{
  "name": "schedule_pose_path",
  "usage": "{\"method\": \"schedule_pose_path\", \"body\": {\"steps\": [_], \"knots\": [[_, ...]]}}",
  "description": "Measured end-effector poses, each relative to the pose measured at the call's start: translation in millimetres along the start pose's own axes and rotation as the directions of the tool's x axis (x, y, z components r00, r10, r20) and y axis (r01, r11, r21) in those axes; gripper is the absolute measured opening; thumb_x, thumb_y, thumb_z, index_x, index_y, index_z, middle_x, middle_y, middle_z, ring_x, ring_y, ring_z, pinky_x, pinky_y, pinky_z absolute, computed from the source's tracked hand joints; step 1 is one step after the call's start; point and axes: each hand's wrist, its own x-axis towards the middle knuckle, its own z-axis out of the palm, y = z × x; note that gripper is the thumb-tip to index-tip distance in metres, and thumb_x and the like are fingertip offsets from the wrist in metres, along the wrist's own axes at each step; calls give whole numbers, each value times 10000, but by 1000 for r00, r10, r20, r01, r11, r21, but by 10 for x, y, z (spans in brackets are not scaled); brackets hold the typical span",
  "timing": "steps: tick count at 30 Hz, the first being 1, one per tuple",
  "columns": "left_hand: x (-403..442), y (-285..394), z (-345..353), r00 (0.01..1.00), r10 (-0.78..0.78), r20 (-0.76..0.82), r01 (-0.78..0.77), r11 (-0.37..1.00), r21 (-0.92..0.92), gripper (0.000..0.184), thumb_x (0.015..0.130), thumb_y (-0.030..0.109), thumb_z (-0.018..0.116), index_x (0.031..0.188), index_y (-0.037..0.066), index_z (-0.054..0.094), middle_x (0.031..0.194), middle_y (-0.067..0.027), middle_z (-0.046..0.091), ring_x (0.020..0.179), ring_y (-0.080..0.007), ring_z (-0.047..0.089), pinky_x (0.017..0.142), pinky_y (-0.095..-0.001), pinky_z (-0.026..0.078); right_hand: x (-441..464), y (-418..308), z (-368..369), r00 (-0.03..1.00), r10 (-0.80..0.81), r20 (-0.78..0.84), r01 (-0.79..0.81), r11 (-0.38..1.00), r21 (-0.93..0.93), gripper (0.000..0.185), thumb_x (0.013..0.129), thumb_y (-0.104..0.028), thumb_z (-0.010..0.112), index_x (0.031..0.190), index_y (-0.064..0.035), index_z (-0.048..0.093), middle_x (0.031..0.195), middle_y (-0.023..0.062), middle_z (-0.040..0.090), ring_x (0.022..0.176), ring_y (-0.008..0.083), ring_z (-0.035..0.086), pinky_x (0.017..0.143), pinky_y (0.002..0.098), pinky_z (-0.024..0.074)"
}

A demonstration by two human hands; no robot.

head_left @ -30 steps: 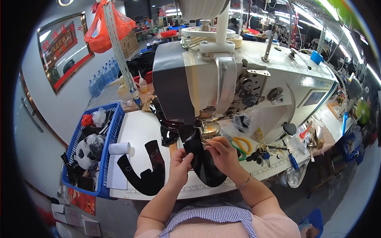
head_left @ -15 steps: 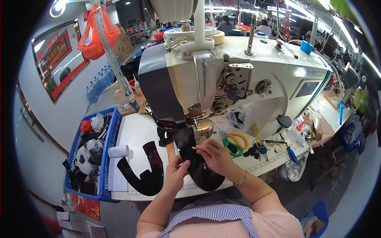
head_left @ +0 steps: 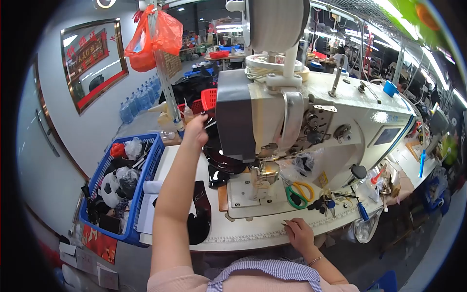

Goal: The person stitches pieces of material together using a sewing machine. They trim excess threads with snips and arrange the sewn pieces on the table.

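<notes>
The left hand (head_left: 197,130) reaches far out, up beside the dark front end of the big white sewing machine (head_left: 357,104). Its fingers are bent and near each other, right by the top of the shiny black pieces (head_left: 224,163). I cannot tell if they have hold of one. These pieces lie in a pile on the white surface (head_left: 219,229), just to the left of the machine. A small bottle (head_left: 188,112) and a red basket (head_left: 209,99) are near this hand.

The right hand (head_left: 300,235) is low down, at the front edge of the surface. Its thumb and finger are almost closed, and they pinch a small, thin thing (head_left: 285,223). It is too small to tell what it is.

A curved black piece (head_left: 199,216) lies flat on the surface, and the left arm hides part of it. It is shiny and has a little shape near its top end. Between the two hands is the machine's flat metal plate (head_left: 243,199), with a brown strip (head_left: 223,198) along its left side. A long ruler (head_left: 243,239) runs along the front edge. Scissors (head_left: 295,194) with green and yellow handles lie to the right of the plate. On the far left, a blue basket (head_left: 134,209) is full of mixed things.
</notes>
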Motion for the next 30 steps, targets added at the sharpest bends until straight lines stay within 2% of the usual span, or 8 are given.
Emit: {"method": "schedule_pose_path", "body": {"steps": [7,10,13,17,20,23,26,30], "knots": [[1035,-219,-308,975,3,-221,-91,917,-387,273,884,-7,399,1135,8,504,1133,-160,563,1002,-331,562,945,-500,414,16,-12,17,999,-35,-30,33,999,-41,195,738,-130,689,924,-98,639,866,72,583,706,245,602,598,338,488],[585,-698,-814,856,280,-434,-146,937,317,226,778,67,501,986,11,570,971,-174,607,959,-336,586,842,-454,464,7,-5,30,998,-36,-50,33,997,-72,200,724,-131,699,914,-102,644,856,67,583,693,241,599,594,339,483],[305,-1118,-1537,782,504,-367,158,409,899,288,756,113,528,1004,-21,585,937,-233,612,964,-398,574,842,-440,447,9,-14,27,998,-28,-64,24,998,-56,200,709,-134,710,898,-105,651,845,63,585,685,238,596,586,338,477],[-319,-987,-763,715,626,-313,268,168,949,381,769,191,622,1076,-25,562,1035,-228,582,1000,-414,542,879,-445,428,27,10,46,997,-36,-71,31,997,-66,190,702,-125,711,883,-102,658,836,63,589,681,238,592,580,334,472],[-480,-843,-891,682,729,-62,52,36,998,462,746,252,686,1096,-20,556,1077,-208,565,1033,-385,520,907,-423,416,-5,3,61,996,-41,-77,36,997,-67,198,683,-103,715,870,-84,655,839,76,591,676,240,593,576,333,476],[-1257,-285,-919,832,535,144,-78,-144,987,369,751,228,695,1037,10,611,1005,-179,575,969,-343,543,867,-391,438,22,-23,58,998,-22,-51,21,1000,-17,243,637,-54,733,861,-47,639,848,104,590,661,239,599,570,325,486],[-2255,121,-909,804,593,45,167,-298,940,277,726,208,708,892,-6,649,863,-168,600,781,-330,592,720,-393,481,40,-16,62,998,-40,-38,40,999,-3,282,621,-60,748,879,-49,635,852,101,589,646,236,598,566,321,485],[-3200,68,-829,723,543,-427,637,-285,716,509,654,318,755,996,-27,604,1011,-218,591,961,-365,567,837,-413,458,77,-44,45,999,-36,21,36,999,-33,302,629,-136,759,900,-70,641,868,99,601,738,278,601,628,359,495]]}}
